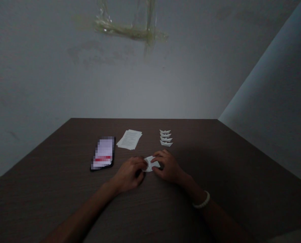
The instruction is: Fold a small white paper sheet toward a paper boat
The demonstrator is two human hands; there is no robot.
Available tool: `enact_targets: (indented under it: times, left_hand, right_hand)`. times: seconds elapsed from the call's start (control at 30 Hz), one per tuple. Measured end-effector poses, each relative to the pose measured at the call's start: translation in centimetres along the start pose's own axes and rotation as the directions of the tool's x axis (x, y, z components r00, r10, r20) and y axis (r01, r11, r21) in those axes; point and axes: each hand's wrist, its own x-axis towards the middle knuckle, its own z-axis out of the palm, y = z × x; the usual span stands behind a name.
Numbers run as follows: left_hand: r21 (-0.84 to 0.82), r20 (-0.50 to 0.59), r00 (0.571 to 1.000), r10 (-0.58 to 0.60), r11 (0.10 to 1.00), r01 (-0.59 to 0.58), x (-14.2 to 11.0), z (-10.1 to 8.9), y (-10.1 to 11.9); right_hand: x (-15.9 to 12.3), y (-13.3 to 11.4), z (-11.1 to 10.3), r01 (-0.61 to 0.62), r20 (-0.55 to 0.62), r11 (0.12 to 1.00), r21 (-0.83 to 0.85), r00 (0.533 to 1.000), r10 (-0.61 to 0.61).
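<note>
A small printed piece of paper [150,164], white with a blank patch on its right part, lies between my two hands on the dark table. My left hand [132,171] has its fingers curled over the paper's left edge, and the thumb is tucked low beside them. On the right side, my right hand [168,167] holds the paper with bent fingers at its far edge and the thumb nearer me. The fingers cover parts of the paper's edges, so its folds cannot be made out fully.
Beyond my hands lies a stack of printed sheets [130,139]. Several folded paper boats [166,139] stand in a column to its right. A phone [103,153] with a lit, blurred screen is left of my left hand. The table [64,158] meets a wall [140,87] behind.
</note>
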Motion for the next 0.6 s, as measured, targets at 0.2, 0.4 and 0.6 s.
enact_targets:
  times: [0.2, 0.4, 0.6]
  left_hand:
    - [0.068, 0.048, 0.997, 0.060, 0.996, -0.063, 0.22, -0.27, 0.36]
    - [0.090, 0.041, 0.997, 0.070, 0.993, -0.073, 0.20, -0.35, 0.57]
    - [0.097, 0.071, 0.996, 0.051, 0.994, -0.058, 0.17, -0.39, 0.58]
  right_hand:
    - [0.01, -0.15, -0.04, -0.053, 0.025, 0.998, -0.021, 0.998, 0.054]
    - [0.00, -0.08, -0.01, -0.061, 0.023, 0.998, -0.018, 0.998, 0.062]
    - [0.00, -0.14, -0.06, -0.070, 0.022, 0.998, -0.011, 0.997, 0.070]
